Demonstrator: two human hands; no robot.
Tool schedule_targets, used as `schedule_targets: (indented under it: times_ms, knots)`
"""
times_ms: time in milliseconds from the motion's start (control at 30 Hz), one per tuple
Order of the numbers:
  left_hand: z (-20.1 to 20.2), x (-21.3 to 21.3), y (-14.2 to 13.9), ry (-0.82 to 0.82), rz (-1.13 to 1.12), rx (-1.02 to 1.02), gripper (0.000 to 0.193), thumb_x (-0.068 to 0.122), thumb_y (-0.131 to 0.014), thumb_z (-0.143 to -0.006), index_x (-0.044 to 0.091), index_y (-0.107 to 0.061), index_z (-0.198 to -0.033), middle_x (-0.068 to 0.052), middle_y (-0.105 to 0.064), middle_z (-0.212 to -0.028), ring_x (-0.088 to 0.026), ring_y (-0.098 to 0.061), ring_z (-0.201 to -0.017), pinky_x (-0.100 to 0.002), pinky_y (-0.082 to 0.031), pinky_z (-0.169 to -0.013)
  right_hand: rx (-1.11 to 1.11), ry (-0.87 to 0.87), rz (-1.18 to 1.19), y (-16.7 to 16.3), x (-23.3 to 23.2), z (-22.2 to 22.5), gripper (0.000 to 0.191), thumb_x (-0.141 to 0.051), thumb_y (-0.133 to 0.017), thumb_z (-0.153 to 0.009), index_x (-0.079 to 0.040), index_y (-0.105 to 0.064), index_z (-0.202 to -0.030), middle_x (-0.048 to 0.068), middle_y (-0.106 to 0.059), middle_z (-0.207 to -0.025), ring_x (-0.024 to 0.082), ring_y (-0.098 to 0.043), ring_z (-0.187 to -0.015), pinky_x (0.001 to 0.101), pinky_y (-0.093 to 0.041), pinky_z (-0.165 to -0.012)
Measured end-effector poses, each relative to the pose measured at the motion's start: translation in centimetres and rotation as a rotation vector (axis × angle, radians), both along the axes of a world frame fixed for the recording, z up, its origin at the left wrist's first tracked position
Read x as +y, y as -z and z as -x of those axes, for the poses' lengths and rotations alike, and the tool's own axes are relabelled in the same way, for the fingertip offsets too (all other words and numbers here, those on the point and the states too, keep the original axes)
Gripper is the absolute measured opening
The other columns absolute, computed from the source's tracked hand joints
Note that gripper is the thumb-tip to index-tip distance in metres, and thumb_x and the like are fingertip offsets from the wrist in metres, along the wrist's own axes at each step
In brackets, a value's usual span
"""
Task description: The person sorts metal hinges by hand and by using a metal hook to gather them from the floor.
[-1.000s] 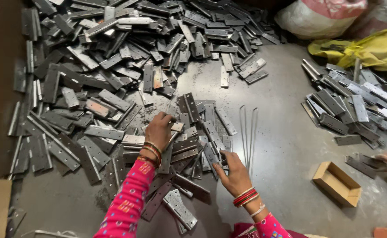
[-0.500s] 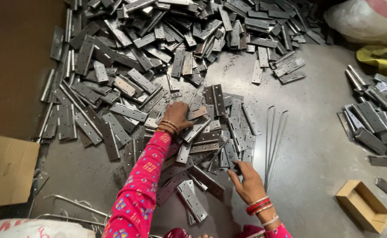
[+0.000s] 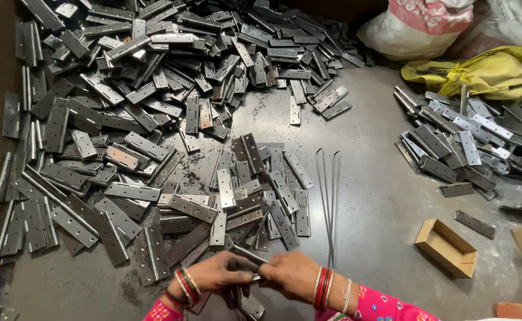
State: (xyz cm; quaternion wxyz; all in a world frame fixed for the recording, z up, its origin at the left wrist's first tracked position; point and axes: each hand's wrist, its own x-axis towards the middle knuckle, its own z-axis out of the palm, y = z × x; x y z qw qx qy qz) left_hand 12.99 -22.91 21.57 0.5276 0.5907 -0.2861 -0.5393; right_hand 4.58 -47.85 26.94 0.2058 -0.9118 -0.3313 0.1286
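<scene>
At the bottom edge of the view, a steel hinge sits pinched between the left hand and the right hand, the fingers of both closed around it. Just above lies a heap of hinges on the grey floor, thin metal rods beside, an open cardboard box to the right.

I see dull grey metal hinges with a brushed, faintly shiny finish, some spotted with rust-brown. The floor looks smooth, matt grey and smudged. Thin metal rods gleam slightly. The small box is plain brown cardboard. A yellow cloth lies crumpled beside a woven plastic sack.
</scene>
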Motion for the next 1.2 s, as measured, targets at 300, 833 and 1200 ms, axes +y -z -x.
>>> schedule_targets:
  times_ms: [300,833,1200]
  knots:
    - [-2.9,6.0,4.4,-0.729,-0.268,-0.013,0.064,0.055,-0.053,-0.092,0.007,-0.065,-0.134,-0.013,-0.081,-0.107,-0.022,-0.079,-0.094,-0.035,-0.063,-0.083,0.209,1.248,-1.032,-12.7,-27.1,-15.3,0.039,-0.030,-0.059,-0.103,0.005,-0.061,-0.120,0.017,-0.077,-0.100,0.026,-0.078,-0.081,0.0396,-0.062,-0.062]
    - [1.1,4.5,2.5,-0.764,-0.513,-0.451,0.052,0.042,-0.071,-0.084,0.010,-0.069,-0.125,-0.016,-0.079,-0.106,-0.029,-0.078,-0.097,-0.037,-0.059,-0.086,0.386,1.147,-0.677,1.8,-14.9,-1.1,0.046,-0.027,-0.068,-0.091,-0.005,-0.062,-0.130,0.020,-0.078,-0.095,0.027,-0.078,-0.078,0.0392,-0.061,-0.059]
    - [5.4,2.6,2.5,-0.890,-0.391,-1.029,0.041,0.030,-0.075,-0.088,0.004,-0.067,-0.118,-0.016,-0.065,-0.107,-0.038,-0.063,-0.102,-0.046,-0.052,-0.086,-0.093,0.854,0.181,10.8,-9.7,2.3,0.049,-0.042,-0.076,-0.086,-0.005,-0.069,-0.117,0.018,-0.072,-0.102,0.039,-0.068,-0.093,0.0493,-0.055,-0.076]
